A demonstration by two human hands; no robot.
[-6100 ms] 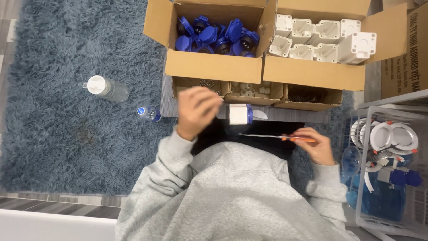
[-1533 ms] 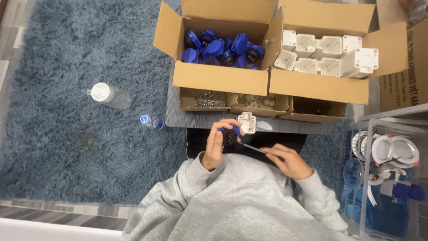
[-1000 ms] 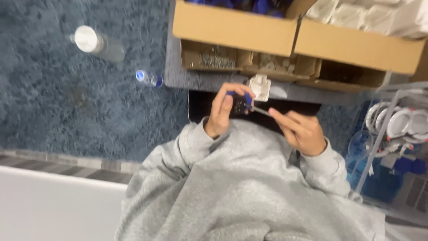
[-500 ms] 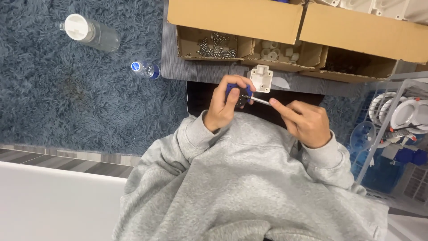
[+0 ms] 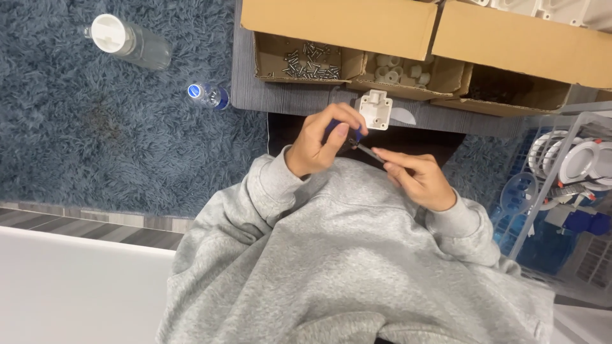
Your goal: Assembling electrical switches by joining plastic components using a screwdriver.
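My left hand (image 5: 320, 141) is closed around a small blue part (image 5: 333, 127), of which only a sliver shows between the fingers. My right hand (image 5: 415, 178) grips a thin screwdriver (image 5: 366, 150) whose tip meets the blue part. Just beyond both hands a white square plastic housing (image 5: 375, 109) lies on the grey board. Grey sweatshirt sleeves cover both arms.
Shallow cardboard trays hold screws (image 5: 310, 60) and white rings (image 5: 396, 67); larger cardboard boxes (image 5: 357, 25) stand behind. Two clear bottles (image 5: 131, 43) (image 5: 207, 95) lie on the blue shag rug. A wire rack with white and blue parts (image 5: 567, 172) stands at right.
The view has tilted down, so the big boxes with blue and white parts have left the top. My hands came together near my chest, screwdriver tip on the blue part.
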